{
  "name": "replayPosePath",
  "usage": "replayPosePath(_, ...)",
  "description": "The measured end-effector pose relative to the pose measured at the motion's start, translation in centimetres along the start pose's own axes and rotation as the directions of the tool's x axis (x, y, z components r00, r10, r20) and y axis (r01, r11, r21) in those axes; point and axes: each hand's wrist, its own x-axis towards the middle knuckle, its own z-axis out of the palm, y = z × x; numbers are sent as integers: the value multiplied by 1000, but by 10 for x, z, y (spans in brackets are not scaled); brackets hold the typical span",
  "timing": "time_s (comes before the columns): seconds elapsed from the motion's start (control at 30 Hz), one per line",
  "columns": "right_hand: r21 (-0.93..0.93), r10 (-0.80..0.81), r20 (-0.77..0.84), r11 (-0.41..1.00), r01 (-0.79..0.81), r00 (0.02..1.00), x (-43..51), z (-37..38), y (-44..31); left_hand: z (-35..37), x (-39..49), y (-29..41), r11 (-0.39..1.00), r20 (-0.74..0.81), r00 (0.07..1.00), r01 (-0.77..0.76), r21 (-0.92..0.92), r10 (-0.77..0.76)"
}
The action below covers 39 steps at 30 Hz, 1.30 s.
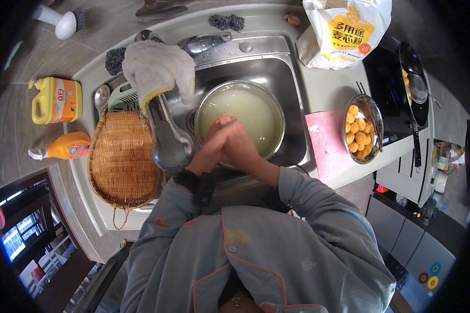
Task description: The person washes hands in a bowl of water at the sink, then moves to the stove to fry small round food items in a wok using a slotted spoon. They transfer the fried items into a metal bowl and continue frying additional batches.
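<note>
A round stainless steel basin (283, 124) stands in the sink, holding cloudy, pale yellowish water (254, 111). Over its near left part, my left hand (214, 143) and my right hand (239, 144) are pressed together, palms facing and fingers overlapping. Whether anything lies between the palms is hidden. Just left of my left wrist, the chrome faucet (165, 113) arches towards me, and a whitish cloth with a yellow edge (154, 64) hangs over it.
A woven bamboo basket (125, 156) and yellow and orange bottles (58, 101) stand left. At right, a metal bowl of orange balls (358, 133) with chopsticks overlaps a pink cutting board (327, 144). A flour bag (344, 35) and a black pan (413, 78) are farther back.
</note>
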Motion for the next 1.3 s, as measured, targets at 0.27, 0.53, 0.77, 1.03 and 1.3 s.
replayPosePath(0.27, 79, -38, -64, 996, 43, 997, -6, 6, -1, -24, 24, -11, 846, -232, 970, 66, 529, 69)
replayPosePath(0.53, -417, -235, 81, 875, 247, 969, 1, 36, 36, 3, -3, -22, -175, 511, 839, -483, 858, 185)
replayPosePath(0.77, -269, -147, 184, 943, 194, 972, 5, 27, 36, 3, -1, -13, -215, 692, 695, -659, 721, 194)
replayPosePath(1.03, -22, -92, 96, 995, 94, 991, -1, 63, 54, -10, 3, -42, 8, 659, 719, -677, 736, 222)
replayPosePath(1.3, 832, 706, 453, -115, -542, 545, 4, 69, 129, -96, 22, -56, 892, 2, 998, -64, 447, 70)
